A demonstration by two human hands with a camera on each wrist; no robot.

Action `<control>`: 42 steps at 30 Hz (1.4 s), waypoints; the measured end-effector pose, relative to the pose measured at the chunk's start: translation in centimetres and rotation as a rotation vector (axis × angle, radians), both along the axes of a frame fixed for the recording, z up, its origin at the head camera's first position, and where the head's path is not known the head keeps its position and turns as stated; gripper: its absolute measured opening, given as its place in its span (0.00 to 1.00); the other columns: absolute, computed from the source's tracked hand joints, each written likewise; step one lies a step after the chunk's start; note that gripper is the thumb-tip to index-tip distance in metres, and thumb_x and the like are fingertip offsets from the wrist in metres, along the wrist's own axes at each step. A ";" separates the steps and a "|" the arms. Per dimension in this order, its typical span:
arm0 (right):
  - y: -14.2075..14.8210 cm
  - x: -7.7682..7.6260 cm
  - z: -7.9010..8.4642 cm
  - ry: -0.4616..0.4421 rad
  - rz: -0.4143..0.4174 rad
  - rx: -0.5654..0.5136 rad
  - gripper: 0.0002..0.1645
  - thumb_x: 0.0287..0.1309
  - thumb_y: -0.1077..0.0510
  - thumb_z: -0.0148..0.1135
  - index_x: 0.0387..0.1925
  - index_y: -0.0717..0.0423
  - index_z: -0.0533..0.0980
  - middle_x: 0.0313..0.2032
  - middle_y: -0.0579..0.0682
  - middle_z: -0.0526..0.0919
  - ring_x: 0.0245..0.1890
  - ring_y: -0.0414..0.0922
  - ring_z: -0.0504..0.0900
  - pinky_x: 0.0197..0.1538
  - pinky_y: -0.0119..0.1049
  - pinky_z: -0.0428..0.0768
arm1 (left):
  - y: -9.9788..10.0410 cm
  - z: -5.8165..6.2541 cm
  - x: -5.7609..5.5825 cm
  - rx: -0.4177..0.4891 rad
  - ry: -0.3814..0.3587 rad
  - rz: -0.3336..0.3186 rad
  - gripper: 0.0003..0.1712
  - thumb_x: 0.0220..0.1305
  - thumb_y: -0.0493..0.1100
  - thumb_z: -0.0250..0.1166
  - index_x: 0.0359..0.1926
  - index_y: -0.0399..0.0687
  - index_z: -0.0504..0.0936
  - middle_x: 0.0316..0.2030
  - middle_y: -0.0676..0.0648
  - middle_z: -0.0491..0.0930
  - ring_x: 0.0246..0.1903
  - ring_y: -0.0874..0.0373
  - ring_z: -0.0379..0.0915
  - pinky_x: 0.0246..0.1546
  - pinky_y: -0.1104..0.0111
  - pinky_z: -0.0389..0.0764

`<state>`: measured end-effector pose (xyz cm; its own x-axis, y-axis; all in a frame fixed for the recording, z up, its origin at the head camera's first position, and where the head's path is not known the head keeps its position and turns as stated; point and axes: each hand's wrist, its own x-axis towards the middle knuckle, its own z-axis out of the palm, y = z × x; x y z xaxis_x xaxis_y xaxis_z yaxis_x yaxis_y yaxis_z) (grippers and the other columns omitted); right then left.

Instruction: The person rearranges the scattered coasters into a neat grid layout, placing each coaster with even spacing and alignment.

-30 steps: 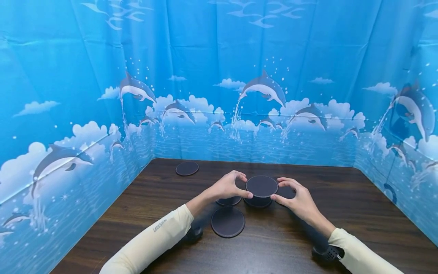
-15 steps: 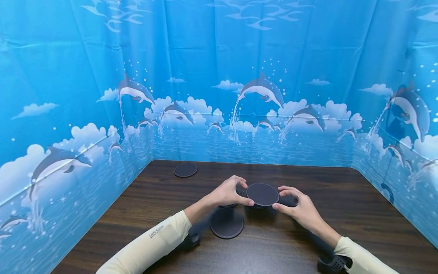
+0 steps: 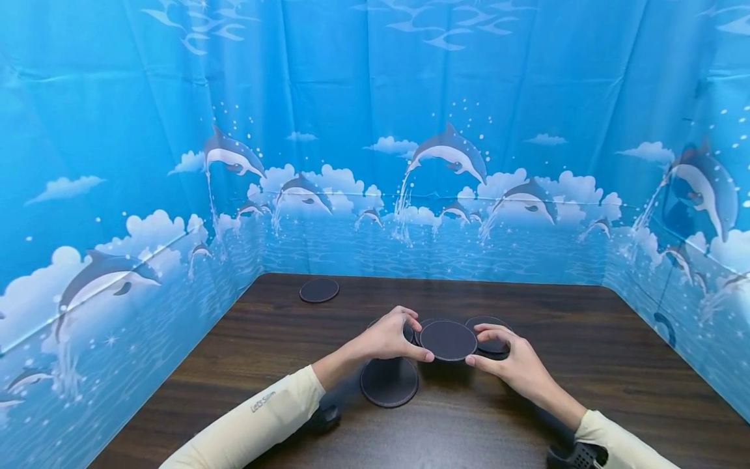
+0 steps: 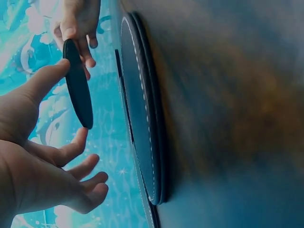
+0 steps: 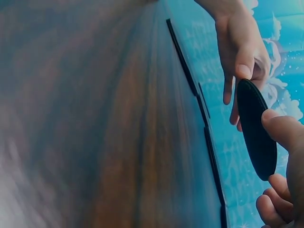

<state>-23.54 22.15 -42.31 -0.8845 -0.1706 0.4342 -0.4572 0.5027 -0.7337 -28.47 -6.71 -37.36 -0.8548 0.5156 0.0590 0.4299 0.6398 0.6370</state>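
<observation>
Dolphin-print blue curtain (image 3: 375, 130) walls a dark wooden table (image 3: 586, 365). Far left of the held coaster (image 3: 448, 340), a lone coaster (image 3: 319, 290) lies near the curtain. Nearer, another coaster (image 3: 389, 382) lies below the left hand (image 3: 389, 337), whose thumb and fingers pinch the held coaster's left edge. It hovers just above the table. The right hand (image 3: 515, 365) pinches its right edge, with one more coaster (image 3: 489, 324) just behind.

Left hand (image 3: 389, 339) and right hand (image 3: 515, 363) facing, fingertips pinching, forearms converging
</observation>
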 end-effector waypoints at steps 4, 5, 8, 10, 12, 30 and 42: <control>-0.1 0.1 -0.4 -0.008 0.010 0.001 0.26 0.48 0.42 0.82 0.43 0.50 0.83 0.59 0.47 0.81 0.58 0.46 0.75 0.49 0.42 0.77 | -0.2 -0.2 0.2 0.001 -0.025 0.008 0.32 0.49 0.61 0.81 0.49 0.46 0.84 0.66 0.46 0.68 0.65 0.48 0.65 0.59 0.53 0.71; -0.1 0.1 -0.5 -0.015 0.013 0.002 0.26 0.48 0.42 0.82 0.43 0.50 0.83 0.59 0.47 0.81 0.58 0.46 0.75 0.50 0.43 0.77 | -0.2 -0.3 0.3 -0.002 -0.028 0.008 0.32 0.49 0.61 0.81 0.48 0.46 0.84 0.66 0.46 0.68 0.65 0.48 0.65 0.59 0.53 0.71; -0.1 0.3 -1.0 -0.043 0.019 0.006 0.26 0.48 0.41 0.81 0.43 0.50 0.83 0.59 0.46 0.80 0.60 0.46 0.73 0.52 0.46 0.76 | -0.3 -0.7 0.4 -0.015 -0.039 0.001 0.31 0.49 0.60 0.81 0.48 0.46 0.84 0.66 0.45 0.68 0.64 0.48 0.66 0.59 0.53 0.72; 0.0 0.5 -1.3 -0.058 0.024 0.010 0.26 0.48 0.40 0.81 0.43 0.50 0.82 0.60 0.47 0.80 0.62 0.48 0.73 0.53 0.48 0.75 | -0.3 -0.9 0.5 -0.022 -0.047 -0.003 0.30 0.50 0.59 0.82 0.47 0.47 0.84 0.66 0.45 0.68 0.64 0.48 0.66 0.58 0.53 0.72; 0.0 0.7 -1.6 -0.066 0.024 0.015 0.26 0.48 0.40 0.81 0.43 0.50 0.82 0.60 0.47 0.80 0.63 0.49 0.72 0.55 0.50 0.74 | -0.3 -1.2 0.7 -0.027 -0.054 -0.008 0.30 0.50 0.59 0.82 0.47 0.48 0.84 0.66 0.45 0.67 0.64 0.49 0.66 0.58 0.54 0.72; 0.4 1.3 -2.0 -0.034 0.053 0.070 0.25 0.42 0.39 0.84 0.36 0.45 0.82 0.64 0.52 0.75 0.68 0.55 0.65 0.60 0.62 0.65 | 0.3 -1.7 1.5 -0.199 -0.002 -0.026 0.27 0.44 0.66 0.81 0.36 0.56 0.85 0.67 0.49 0.68 0.67 0.46 0.59 0.60 0.46 0.66; 0.6 1.6 -2.3 0.044 0.060 0.165 0.24 0.39 0.38 0.85 0.34 0.41 0.81 0.64 0.54 0.75 0.66 0.57 0.66 0.49 0.53 0.57 | 1.2 -1.7 1.9 -0.409 0.182 -0.058 0.29 0.42 0.73 0.79 0.31 0.60 0.81 0.70 0.45 0.63 0.71 0.48 0.50 0.58 0.51 0.61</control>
